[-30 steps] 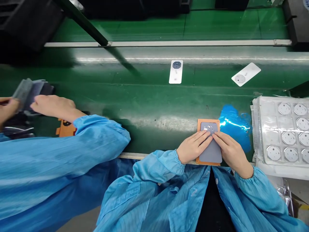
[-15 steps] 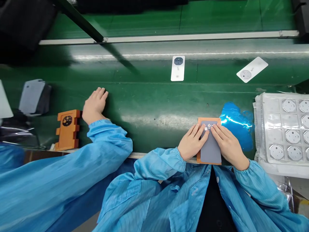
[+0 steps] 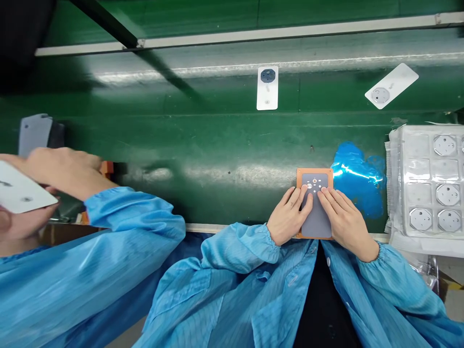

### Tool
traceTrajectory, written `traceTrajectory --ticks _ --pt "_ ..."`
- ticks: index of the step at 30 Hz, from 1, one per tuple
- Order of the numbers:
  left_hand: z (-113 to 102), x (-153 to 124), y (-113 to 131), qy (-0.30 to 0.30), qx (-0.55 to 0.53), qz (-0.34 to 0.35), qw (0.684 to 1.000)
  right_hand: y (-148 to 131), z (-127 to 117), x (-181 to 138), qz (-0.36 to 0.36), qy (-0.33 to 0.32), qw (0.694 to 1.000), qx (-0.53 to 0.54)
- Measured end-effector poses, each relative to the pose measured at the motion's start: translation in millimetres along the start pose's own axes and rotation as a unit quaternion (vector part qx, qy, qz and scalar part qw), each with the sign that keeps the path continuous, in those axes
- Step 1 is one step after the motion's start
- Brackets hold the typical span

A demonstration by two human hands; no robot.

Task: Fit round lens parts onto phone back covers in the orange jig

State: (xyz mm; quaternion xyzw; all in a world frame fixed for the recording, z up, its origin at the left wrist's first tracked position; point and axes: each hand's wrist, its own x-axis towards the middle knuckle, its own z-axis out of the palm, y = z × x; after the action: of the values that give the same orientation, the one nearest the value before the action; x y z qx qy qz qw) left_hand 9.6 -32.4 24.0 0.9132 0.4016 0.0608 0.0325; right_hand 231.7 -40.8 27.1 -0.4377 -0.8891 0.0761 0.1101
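Note:
A dark grey phone back panel [image 3: 316, 217] with small holes near its far end lies in an orange fixture [image 3: 314, 170] at the bench's front edge. My left hand [image 3: 286, 217] rests on the panel's left side, fingers stretched toward its holes. On the opposite side, my right hand [image 3: 346, 223] lies with its fingers extended over the panel's right edge, fingertips just below the holes. Both hands press flat rather than wrapping round anything. Crumpled blue film [image 3: 357, 181] lies just right of the fixture.
A clear tray [image 3: 396, 183] with round-cornered camera covers stands at the right. Two white panels [image 3: 267, 94] [image 3: 393, 86] lie farther back. At left, a co-worker's hands [image 3: 68, 166] hold a white panel [image 3: 21, 193], near grey panels [image 3: 34, 133] and another orange fixture [image 3: 107, 168].
The co-worker's hand has drawn back leftward, and a white panel is now in that person's hands. The view has shifted slightly. My hands stay on the grey panel, fingertips barely shifted.

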Motion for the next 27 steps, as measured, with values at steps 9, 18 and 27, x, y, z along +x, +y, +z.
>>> traceTrajectory --ticks 9,18,27 --pt "4.1 8.4 -4.5 -0.009 -0.006 0.044 0.999 0.7 5.3 2.9 -0.009 -0.011 1.0 -0.012" --pt "-0.8 -0.7 -27.1 0.007 -0.186 0.013 0.982 1.2 8.1 -11.1 -0.011 0.076 0.994 0.08" --pt "-15.2 39.3 20.5 0.288 -0.587 -0.106 0.749 8.8 18.4 -13.4 0.184 0.26 0.709 0.629"
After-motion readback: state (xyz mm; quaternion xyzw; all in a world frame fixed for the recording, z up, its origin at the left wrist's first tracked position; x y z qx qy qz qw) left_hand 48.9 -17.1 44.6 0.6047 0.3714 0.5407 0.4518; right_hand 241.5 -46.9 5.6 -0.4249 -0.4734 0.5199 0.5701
